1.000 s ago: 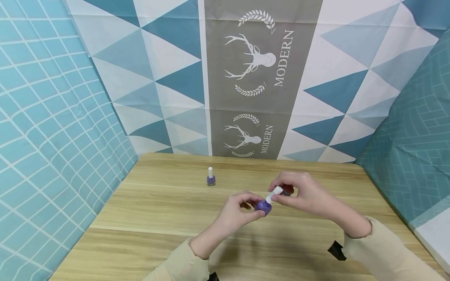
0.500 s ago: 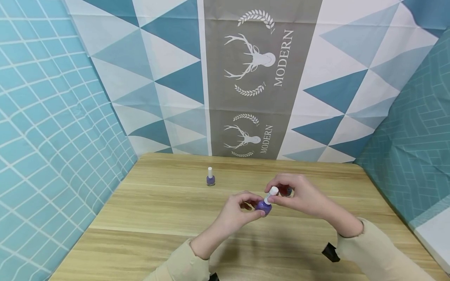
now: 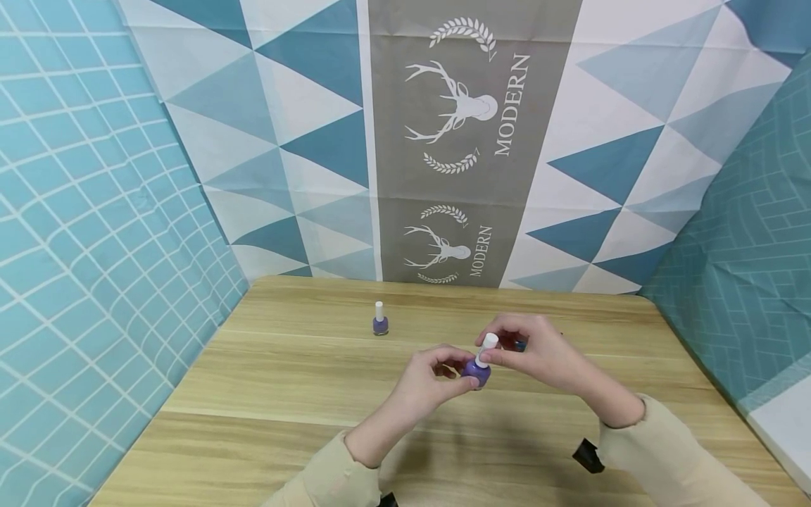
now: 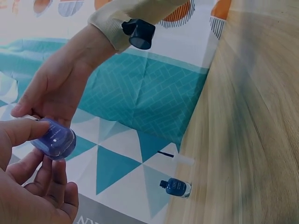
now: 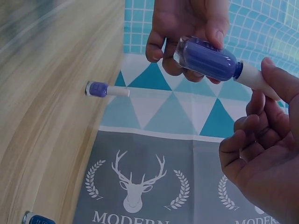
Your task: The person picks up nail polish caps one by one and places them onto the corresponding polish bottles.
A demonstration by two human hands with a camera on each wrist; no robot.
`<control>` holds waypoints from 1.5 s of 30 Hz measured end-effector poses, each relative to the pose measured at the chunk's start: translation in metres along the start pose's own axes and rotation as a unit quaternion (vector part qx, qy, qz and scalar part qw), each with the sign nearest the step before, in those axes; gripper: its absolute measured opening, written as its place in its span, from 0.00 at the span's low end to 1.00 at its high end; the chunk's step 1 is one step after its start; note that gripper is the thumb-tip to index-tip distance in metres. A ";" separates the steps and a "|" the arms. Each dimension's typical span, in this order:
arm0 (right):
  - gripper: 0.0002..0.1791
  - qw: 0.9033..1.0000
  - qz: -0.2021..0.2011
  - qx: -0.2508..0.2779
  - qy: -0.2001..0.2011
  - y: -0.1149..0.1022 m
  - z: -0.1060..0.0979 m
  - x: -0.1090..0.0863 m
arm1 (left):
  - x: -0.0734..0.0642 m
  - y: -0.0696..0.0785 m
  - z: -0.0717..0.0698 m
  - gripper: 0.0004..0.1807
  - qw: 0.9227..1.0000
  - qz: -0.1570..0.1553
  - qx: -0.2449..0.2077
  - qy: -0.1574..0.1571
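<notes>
Bottle (image 3: 476, 374) sits between left hand (image 3: 431, 377), which pinches it, and right hand (image 3: 535, 352), which pinches its cap (image 3: 486, 350), a split hold that likely lets each steady one end, with a second bottle (image 3: 380, 326) standing beyond the left hand.

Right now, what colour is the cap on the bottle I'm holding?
White; the cap shows best in the right wrist view.

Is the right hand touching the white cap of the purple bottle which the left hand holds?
Touching. The right wrist view shows it: the right hand pinches the cap between thumb and fingers.
</notes>
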State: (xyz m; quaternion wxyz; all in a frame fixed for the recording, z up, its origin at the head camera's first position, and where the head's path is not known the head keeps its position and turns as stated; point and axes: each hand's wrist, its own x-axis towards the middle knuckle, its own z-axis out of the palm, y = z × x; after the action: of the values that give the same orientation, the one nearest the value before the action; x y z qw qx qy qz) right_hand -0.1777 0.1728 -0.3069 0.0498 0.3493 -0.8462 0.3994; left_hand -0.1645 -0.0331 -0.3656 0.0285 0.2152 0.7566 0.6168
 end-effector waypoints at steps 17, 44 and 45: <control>0.15 0.996 0.032 -0.031 0.075 0.001 0.008 0.005 | 0.002 -0.001 0.003 0.15 0.999 -0.019 -0.030 0.023; 0.19 0.996 -0.072 0.043 0.006 0.006 -0.006 0.001 | 0.001 -0.001 -0.001 0.16 0.998 -0.023 -0.058 0.004; 0.18 0.996 -0.079 0.042 0.003 0.006 -0.006 0.001 | 0.001 -0.001 -0.001 0.16 0.998 -0.022 -0.057 0.002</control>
State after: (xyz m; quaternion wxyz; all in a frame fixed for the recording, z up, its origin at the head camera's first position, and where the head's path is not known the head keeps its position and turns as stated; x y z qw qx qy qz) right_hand -0.1836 0.1788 -0.3068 0.0687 0.4156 -0.7984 0.4303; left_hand -0.1657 -0.0336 -0.3662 0.0524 0.1954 0.7246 0.6588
